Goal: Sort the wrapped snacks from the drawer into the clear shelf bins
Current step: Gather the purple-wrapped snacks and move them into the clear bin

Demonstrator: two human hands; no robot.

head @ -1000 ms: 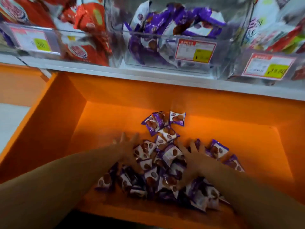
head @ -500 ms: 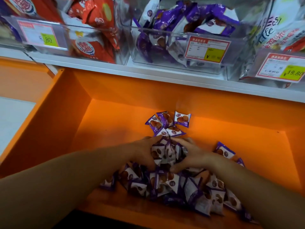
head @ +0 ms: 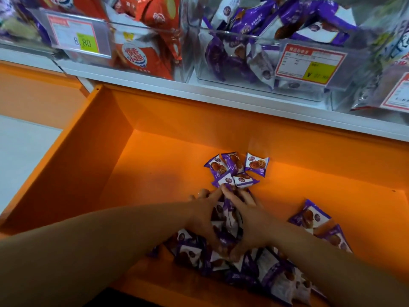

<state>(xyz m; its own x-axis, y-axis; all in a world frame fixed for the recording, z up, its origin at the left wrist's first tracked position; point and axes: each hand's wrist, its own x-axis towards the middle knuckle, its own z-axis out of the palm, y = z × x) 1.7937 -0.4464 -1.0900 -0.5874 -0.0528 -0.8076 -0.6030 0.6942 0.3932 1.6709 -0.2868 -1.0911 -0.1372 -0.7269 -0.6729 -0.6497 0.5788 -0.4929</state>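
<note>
Drawn together now, our left hand (head: 202, 218) and right hand (head: 254, 222) clasp purple-and-white wrapped snacks (head: 223, 216) at six o'clock in the orange metal drawer (head: 155, 165); we should squeeze evenly before lifting to the clear plastic bin (head: 243, 72).

The purple snack packets (head: 223, 218) pressed between the left hand (head: 200, 218) and right hand (head: 254, 220) are mostly hidden by curled fingers, their count untellable; both forearms cover part of the loose pile (head: 272, 275) at 6 o'clock; the orange drawer (head: 155, 173) runs off the bottom edge; the clear bin (head: 250, 35) at 1 o'clock loses its top to the frame; its price tag (head: 309, 63) is too blurred to read; another tag (head: 396, 94) at 3 o'clock is cut by the right edge.
</note>
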